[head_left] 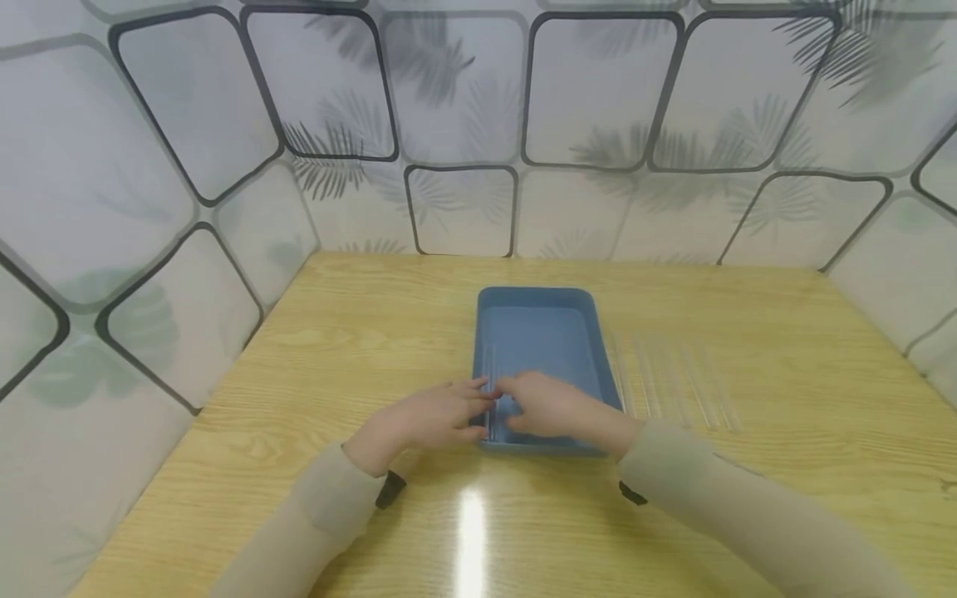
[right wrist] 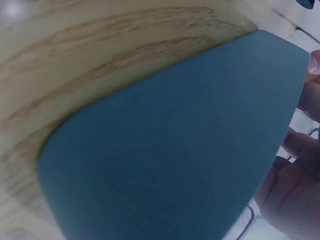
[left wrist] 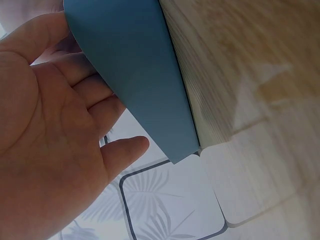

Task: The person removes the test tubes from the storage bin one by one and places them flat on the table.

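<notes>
A blue tray (head_left: 549, 340) lies on the wooden table, with thin clear rods (head_left: 489, 365) along its left inner side. My left hand (head_left: 437, 415) reaches over the tray's left rim, fingers stretched out onto the rods. In the left wrist view, the left palm (left wrist: 45, 115) faces the tray's outer wall (left wrist: 135, 75), its fingertips partly hidden behind the rim. Above the tray floor, my right hand (head_left: 549, 405) has its fingers bent toward the rods, thumb apart from them. The right wrist view shows the right fingers (right wrist: 300, 145) just past the tray's rim.
Several clear rods (head_left: 673, 382) lie side by side on the table (head_left: 374, 307), right of the tray. A patterned curtain or covering (head_left: 591, 91) stands around the table's back and sides.
</notes>
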A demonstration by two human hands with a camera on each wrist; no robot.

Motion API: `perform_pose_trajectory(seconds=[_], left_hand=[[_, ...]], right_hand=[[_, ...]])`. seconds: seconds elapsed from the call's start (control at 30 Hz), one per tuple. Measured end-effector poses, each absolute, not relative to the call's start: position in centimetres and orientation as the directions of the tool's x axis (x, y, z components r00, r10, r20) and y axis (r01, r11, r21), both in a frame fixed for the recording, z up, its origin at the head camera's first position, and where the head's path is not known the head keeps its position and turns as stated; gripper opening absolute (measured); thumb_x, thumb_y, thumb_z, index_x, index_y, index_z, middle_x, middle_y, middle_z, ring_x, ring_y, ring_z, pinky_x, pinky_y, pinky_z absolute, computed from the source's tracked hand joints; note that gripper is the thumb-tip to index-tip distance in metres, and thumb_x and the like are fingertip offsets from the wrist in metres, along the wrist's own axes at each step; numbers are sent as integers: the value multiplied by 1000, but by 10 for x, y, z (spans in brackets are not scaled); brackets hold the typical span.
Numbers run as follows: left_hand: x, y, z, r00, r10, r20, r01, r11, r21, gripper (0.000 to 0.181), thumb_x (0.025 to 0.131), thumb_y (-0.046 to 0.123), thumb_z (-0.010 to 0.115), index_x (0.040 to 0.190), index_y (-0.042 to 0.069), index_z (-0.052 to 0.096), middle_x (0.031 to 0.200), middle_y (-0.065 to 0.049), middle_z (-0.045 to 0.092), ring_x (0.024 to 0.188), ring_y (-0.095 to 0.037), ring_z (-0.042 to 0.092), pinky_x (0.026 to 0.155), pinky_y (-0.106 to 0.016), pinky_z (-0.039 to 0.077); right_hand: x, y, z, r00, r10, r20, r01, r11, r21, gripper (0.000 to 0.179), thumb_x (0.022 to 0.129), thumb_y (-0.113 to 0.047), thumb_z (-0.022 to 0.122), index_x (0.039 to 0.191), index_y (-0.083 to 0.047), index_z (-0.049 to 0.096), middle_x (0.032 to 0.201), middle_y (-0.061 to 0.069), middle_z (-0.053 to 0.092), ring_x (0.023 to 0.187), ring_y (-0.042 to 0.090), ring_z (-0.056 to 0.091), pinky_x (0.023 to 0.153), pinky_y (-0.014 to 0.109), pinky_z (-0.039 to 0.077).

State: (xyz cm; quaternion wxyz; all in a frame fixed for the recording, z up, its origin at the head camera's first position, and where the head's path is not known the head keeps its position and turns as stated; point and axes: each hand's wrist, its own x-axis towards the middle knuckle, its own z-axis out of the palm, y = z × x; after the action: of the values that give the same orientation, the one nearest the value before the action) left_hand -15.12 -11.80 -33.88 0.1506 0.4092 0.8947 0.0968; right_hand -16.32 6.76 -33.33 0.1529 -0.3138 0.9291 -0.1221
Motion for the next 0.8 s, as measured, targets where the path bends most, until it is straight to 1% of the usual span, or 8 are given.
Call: perform_pose_trajectory(seconds=[0.2,0.33,0.4,0.53,0.63,0.8], left_hand=[[-151,-118,-339,-616,764,-192,703,643,304,49,93,30,44,131,1,40,137,-9,35,132,-25,13,104,-49,17],[-152,-118,-340,-616,764,-191,703,643,305,49,93,30,45,132,1,39,138,-8,34,132,-24,13,103,-49,18],[-152,-118,-341,-617,764,-191,704,644,301,49,93,30,45,132,1,38,139,-8,33,132,-24,13,103,-49,19],[-152,-117,-341,-616,765,-190,707,642,296,51,92,29,46,134,2,36,140,-7,30,132,-23,14,103,-48,20],[-151,-117,-340,-621,761,-190,700,647,302,53,92,30,46,135,2,33,142,-8,27,132,-23,13,103,-48,19],[-151,-118,-341,-648,740,-183,675,668,314,60,92,32,46,137,-1,25,144,-13,18,132,-24,9,103,-49,17]], right_hand=[[-163,62,-335,-754,-614,-233,-531,779,-334,36,80,-17,64,114,-11,53,109,6,58,95,20,55,69,30,47],[-164,62,-337,-756,-614,-225,-535,779,-329,36,80,-17,63,114,-10,53,110,6,58,97,20,54,73,31,47],[-164,62,-339,-758,-612,-224,-531,779,-333,37,80,-18,63,115,-9,53,111,6,57,100,21,53,78,33,47],[-165,63,-343,-762,-601,-240,-512,787,-344,40,81,-19,63,118,-7,52,113,8,56,104,24,52,83,37,46],[-167,64,-345,-760,-600,-251,-501,786,-361,42,82,-19,63,120,-5,50,112,10,56,103,25,52,82,37,46],[-170,65,-346,-751,-615,-240,-493,765,-415,46,83,-16,61,124,-2,45,115,13,54,101,26,53,83,37,46]])
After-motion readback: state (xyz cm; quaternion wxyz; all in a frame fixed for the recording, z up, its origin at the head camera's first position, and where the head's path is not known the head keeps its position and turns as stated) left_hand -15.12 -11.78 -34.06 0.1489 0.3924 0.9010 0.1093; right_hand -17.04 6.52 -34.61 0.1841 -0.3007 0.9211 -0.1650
